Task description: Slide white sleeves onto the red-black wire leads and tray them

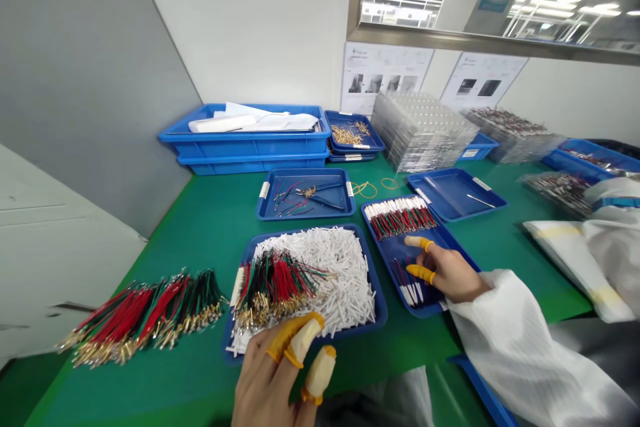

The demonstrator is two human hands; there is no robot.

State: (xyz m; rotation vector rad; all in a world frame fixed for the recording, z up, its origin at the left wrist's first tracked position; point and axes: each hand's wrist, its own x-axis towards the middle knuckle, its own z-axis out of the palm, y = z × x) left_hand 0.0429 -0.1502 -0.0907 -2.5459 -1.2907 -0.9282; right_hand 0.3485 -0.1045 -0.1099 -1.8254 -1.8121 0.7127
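My left hand [280, 370], with yellow finger cots, is over the front edge of a blue tray [383, 320]; its fingers are apart and I see nothing in them. In that tray, red, green and black wires [280, 280] with gold-coloured ends lie on a heap of small white strips [340, 260]. My right hand [450, 272], also in yellow finger cots, is over another blue tray [445, 233], thumb and forefinger apart. Below its fingers lie a few dark wires with white ends [407, 283]. A row of white-ended wires [400, 217] fills that tray's far end.
Loose wires [150, 317] lie in a bundle at the left. Behind, a small tray [265, 207] holds pliers [320, 197] and wire pieces. Stacked blue bins [250, 160] and clear plastic trays [420, 130] line the wall. Another person's sleeve [613, 240] is at the right.
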